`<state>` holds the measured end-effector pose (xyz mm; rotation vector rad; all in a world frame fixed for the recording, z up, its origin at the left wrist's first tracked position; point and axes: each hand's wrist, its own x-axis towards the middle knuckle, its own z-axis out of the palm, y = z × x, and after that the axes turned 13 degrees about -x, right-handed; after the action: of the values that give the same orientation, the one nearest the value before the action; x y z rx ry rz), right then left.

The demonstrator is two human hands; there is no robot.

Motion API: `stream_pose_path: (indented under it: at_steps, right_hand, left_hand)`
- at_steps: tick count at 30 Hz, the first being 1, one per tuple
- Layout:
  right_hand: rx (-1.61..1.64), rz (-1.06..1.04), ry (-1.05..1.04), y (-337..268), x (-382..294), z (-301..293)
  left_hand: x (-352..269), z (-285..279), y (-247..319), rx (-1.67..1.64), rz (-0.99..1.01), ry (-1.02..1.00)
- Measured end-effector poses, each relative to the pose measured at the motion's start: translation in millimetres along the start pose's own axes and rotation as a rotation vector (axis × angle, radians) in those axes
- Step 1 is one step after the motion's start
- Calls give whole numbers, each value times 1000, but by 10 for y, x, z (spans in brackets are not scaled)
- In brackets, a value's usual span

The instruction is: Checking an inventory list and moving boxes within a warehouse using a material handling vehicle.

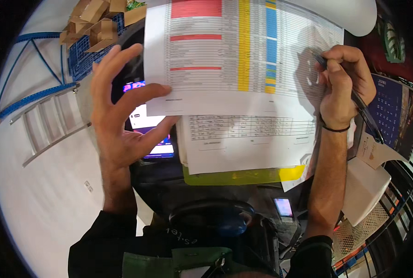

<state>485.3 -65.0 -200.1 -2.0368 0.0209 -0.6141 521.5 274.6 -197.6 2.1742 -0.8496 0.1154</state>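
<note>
My left hand (118, 114) is spread at the left edge of a printed table sheet (206, 100) with red, yellow and blue cells. Its index fingertip touches the sheet; the thumb tip is at the lower edge, and I cannot see whether it goes under. My right hand (345, 78) holds a black pen (366, 116), its tip over the right part of that sheet. Below lies another sheet with handwritten rows (241, 153), on top of a yellow-green folder (227, 177). A black band circles my right wrist.
A lit screen (158, 153) is partly hidden behind my left hand. Calendar (387, 104) and wire mesh basket (361, 229) are at right. A small device with a lit display (283, 207) stands nearer me. Cardboard boxes (102, 34), a blue crate (84, 55) and an aluminium ladder (50, 121) are at left.
</note>
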Motion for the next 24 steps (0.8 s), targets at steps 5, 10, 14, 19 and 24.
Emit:
stream_pose_path:
  at_steps: [5,10,14,19,24]
  right_hand:
    - [46,-54,30,7,-2,78]
    - [-188,-209,142,-223,16,55]
    - [-96,-282,-194,-815,106,-476]
    - [-293,-361,-611,-985,-113,-26]
    - [-470,-451,-693,-1013,-665,299]
  left_hand:
    - [-19,-13,-7,-40,13,37]
    - [-58,-48,-43,-39,-13,-1]
    - [16,-5,-52,-87,80,-13]
    - [-46,46,-79,-57,61,-48]
    - [-32,-12,-129,-96,60,7]
